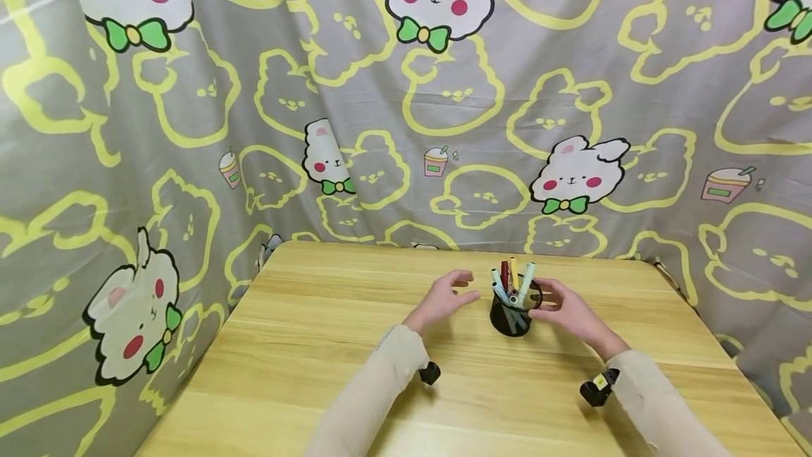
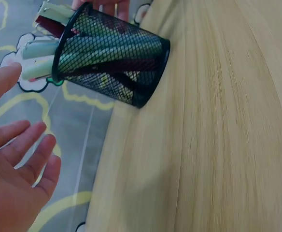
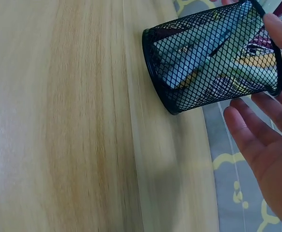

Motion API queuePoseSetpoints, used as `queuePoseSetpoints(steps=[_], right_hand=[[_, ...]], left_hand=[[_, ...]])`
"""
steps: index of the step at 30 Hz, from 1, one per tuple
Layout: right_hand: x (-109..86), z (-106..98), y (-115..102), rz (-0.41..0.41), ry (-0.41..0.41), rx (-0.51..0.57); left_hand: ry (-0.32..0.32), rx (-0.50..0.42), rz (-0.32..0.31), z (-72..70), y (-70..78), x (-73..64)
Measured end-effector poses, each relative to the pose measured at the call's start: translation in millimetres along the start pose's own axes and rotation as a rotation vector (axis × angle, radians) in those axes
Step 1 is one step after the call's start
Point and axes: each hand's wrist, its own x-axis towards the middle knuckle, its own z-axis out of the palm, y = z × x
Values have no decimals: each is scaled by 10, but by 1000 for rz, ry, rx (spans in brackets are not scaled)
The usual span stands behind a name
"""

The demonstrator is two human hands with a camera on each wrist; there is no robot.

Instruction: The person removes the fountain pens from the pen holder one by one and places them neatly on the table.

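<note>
A black mesh pen holder stands upright on the wooden table, filled with several markers in pale green, dark red and yellow. My right hand is at its right side, thumb overlapping the rim in the right wrist view and fingers loosely extended beside the mesh. To the left of the holder, my left hand hovers apart from it, holding nothing. Its thumb and fingers are spread and relaxed, palm facing the holder, in the left wrist view.
The light wooden table reaches back to a grey curtain with yellow bear outlines and white rabbits, which also hangs along both sides. Small black devices sit at the left wrist and right wrist.
</note>
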Motion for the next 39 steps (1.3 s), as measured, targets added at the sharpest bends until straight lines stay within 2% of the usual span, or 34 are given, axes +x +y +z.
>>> queuePoseSetpoints(steps=[5, 15, 31, 39], right_hand=[[2, 2, 29, 14, -38, 101], [16, 19, 26, 1, -30, 73], [37, -7, -19, -11, -41, 78], [13, 0, -45, 2, -22, 73]], left_hand=[[-17, -19, 28, 123, 31, 71], [31, -75, 67, 270, 112, 118], [40, -87, 126, 334, 138, 176], [49, -123, 117, 340, 150, 191]])
